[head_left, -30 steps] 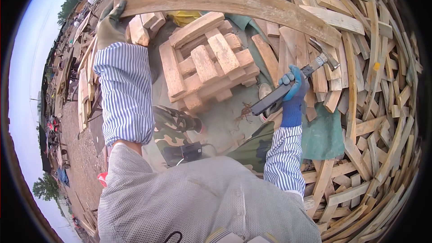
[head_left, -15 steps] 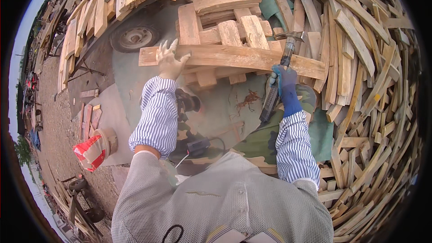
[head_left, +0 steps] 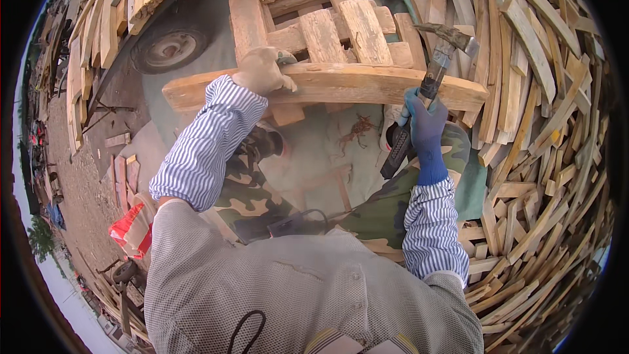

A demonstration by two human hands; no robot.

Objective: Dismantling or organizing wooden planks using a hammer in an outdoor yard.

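Observation:
A long wooden plank (head_left: 354, 84) lies crosswise in front of me, against a stack of short wood blocks (head_left: 324, 38). My left hand (head_left: 263, 71), in a pale glove, is closed on the plank left of its middle, fingers curled at its edges. In a blue glove, my right hand (head_left: 426, 117) grips a claw hammer (head_left: 435, 69) by its dark handle. The hammer's metal head points away from me, above the plank's right part.
Loose boards (head_left: 524, 59) pile up along the right side. More timber (head_left: 105, 26) leans at the upper left above a wheel (head_left: 169, 51). A red and white bag (head_left: 133, 229) stands at the left, and reddish twigs (head_left: 358, 130) lie on the ground sheet between my legs.
My left hand has gone from spread fingers on the plank to a curled grip further right along it. The plank's left end has shifted left and nearer. The hammer stays in my right hand.

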